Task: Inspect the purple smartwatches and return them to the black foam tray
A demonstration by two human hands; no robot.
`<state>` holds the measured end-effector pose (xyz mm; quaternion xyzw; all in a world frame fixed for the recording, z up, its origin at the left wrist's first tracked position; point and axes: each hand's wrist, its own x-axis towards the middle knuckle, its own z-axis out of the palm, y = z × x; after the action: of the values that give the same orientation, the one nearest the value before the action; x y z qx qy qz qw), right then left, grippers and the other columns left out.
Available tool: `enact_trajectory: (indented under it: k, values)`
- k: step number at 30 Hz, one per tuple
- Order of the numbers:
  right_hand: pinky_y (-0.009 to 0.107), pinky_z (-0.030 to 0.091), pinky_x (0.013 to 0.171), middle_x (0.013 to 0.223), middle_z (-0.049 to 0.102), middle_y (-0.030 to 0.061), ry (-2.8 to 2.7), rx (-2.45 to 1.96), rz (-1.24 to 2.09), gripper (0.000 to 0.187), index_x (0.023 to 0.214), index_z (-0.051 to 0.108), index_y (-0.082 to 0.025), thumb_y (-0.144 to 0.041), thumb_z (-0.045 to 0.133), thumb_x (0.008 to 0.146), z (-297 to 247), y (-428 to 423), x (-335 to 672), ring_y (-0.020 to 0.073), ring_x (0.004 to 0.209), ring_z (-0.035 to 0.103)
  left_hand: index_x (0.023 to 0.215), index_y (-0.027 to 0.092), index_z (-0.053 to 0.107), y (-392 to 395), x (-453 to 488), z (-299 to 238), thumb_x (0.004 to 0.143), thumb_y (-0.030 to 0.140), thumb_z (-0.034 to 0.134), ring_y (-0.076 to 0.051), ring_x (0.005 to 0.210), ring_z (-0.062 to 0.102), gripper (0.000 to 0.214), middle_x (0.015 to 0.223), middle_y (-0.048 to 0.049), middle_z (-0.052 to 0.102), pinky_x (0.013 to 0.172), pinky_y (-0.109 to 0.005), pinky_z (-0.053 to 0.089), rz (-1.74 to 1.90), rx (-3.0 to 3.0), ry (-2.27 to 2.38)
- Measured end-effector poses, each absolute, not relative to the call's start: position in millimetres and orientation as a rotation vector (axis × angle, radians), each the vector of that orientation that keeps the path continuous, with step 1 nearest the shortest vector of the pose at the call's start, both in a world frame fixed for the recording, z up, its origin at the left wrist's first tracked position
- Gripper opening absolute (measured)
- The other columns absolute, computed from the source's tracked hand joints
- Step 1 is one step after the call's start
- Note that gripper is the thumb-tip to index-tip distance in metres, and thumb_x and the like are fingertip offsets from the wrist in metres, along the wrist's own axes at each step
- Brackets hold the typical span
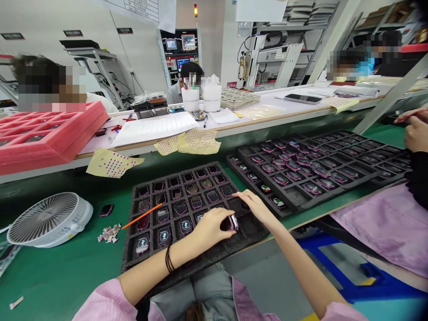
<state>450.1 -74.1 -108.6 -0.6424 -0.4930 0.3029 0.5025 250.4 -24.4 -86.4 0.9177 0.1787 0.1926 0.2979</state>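
Note:
My left hand (214,226) pinches a smartwatch (233,222) with a purple frame between thumb and fingers, tilted on edge above the front right of a black foam tray (126,249). My right hand (252,204) is over the tray's right side, fingers stretched out to the left; whatever lies beneath its palm is partly hidden. Watches fill many of the tray's compartments; some in the front rows, such as the lit watch (164,236), show a dial. Most of the others are dark. An orange stick (142,216) lies across the tray's left edge.
A white fan (50,218), a loose watch (106,210) and a pile of small tabs (109,233) are at left. More loaded watch trays (294,196) stand at right, near a co-worker's hands (416,131). A raised shelf (234,127) runs behind, holding a pink foam tray (56,138).

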Motion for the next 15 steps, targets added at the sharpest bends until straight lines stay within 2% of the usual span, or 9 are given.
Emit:
enact_trajectory:
  k: [3, 6, 8, 11, 15]
  values:
    - [0.039, 0.045, 0.086, 0.090, 0.064, 0.0084, -1.455, -1.658, 0.615, 0.042, 0.103, 0.071, -0.016, -0.048, 0.047, 0.088, -120.3, -66.1, 455.0, 0.0240, 0.090, 0.061, 0.115, 0.018, 0.061, -38.4, 246.8, -92.7, 0.071, 0.021, 0.077, -0.026, 0.103, 0.063, 0.047, 0.111, -0.0100, 0.067, 0.092, -0.039, 0.051, 0.345, 2.569, 0.501]
    - [0.044, 0.043, 0.091, 0.095, 0.065, 0.0106, -1.621, -1.687, 0.541, 0.036, 0.110, 0.069, -0.018, -0.039, 0.051, 0.087, -127.8, -62.2, 455.2, 0.0270, 0.096, 0.059, 0.115, 0.015, 0.060, -44.1, 248.4, -93.2, 0.073, 0.022, 0.076, -0.027, 0.103, 0.063, 0.045, 0.110, -0.0123, 0.067, 0.092, -0.040, 0.051, 0.288, 2.635, 0.506]
    - [0.045, 0.042, 0.093, 0.096, 0.064, 0.0110, -1.709, -1.665, 0.499, 0.034, 0.110, 0.069, -0.019, -0.037, 0.052, 0.088, -127.5, -63.3, 457.0, 0.0276, 0.098, 0.057, 0.116, 0.015, 0.059, -44.9, 253.3, -89.2, 0.074, 0.027, 0.076, -0.027, 0.103, 0.062, 0.047, 0.111, -0.0128, 0.066, 0.092, -0.039, 0.051, 0.292, 2.665, 0.497]
    - [0.043, 0.044, 0.094, 0.100, 0.060, 0.0105, -1.826, -1.585, 0.480, 0.036, 0.111, 0.069, -0.020, -0.039, 0.044, 0.094, -120.5, -69.5, 463.0, 0.0252, 0.100, 0.056, 0.115, 0.014, 0.059, -47.4, 268.3, -82.2, 0.075, 0.036, 0.074, -0.026, 0.102, 0.063, 0.048, 0.108, -0.0123, 0.067, 0.089, -0.038, 0.051, 0.271, 2.739, 0.468]
    - [0.041, 0.044, 0.096, 0.106, 0.061, 0.0090, -1.724, -1.549, 0.444, 0.039, 0.115, 0.066, -0.022, -0.039, 0.035, 0.098, -108.6, -81.8, 469.4, 0.0229, 0.105, 0.056, 0.113, 0.010, 0.059, -54.1, 294.3, -87.0, 0.081, 0.044, 0.066, -0.026, 0.100, 0.062, 0.048, 0.105, -0.0131, 0.067, 0.087, -0.039, 0.050, 0.204, 2.865, 0.437]
